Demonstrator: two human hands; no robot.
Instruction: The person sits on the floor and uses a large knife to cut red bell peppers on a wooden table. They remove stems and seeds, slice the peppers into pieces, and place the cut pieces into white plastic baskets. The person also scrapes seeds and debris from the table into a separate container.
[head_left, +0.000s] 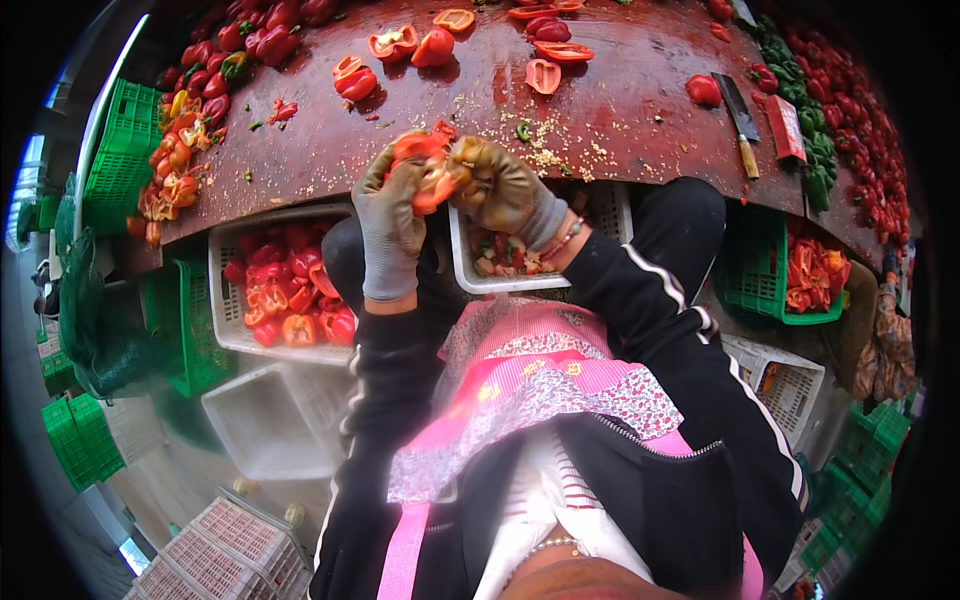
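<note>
My left hand (391, 202), in a grey knit glove with a stained coating, holds an opened red bell pepper (429, 196) above the table's near edge. Its cut inner side shows between the fingers. My right hand (495, 184), gloved alike, has its fingers curled tightly onto the pepper's right side; the fingertips are hidden. Below the right wrist, a white plastic crate (469, 285) holds pepper scraps. By my left forearm stands another white crate (225, 330) full of red pepper pieces. Loose pale seeds (581, 150) lie on the tabletop just beyond my hands.
The dark red table (300, 150) carries cut pepper halves (433, 49), a heap of whole red peppers (262, 41) and green peppers (810, 127). A cleaver with a wooden handle (748, 157) lies at right. Green crates (814, 319) and an empty white crate (259, 424) stand below.
</note>
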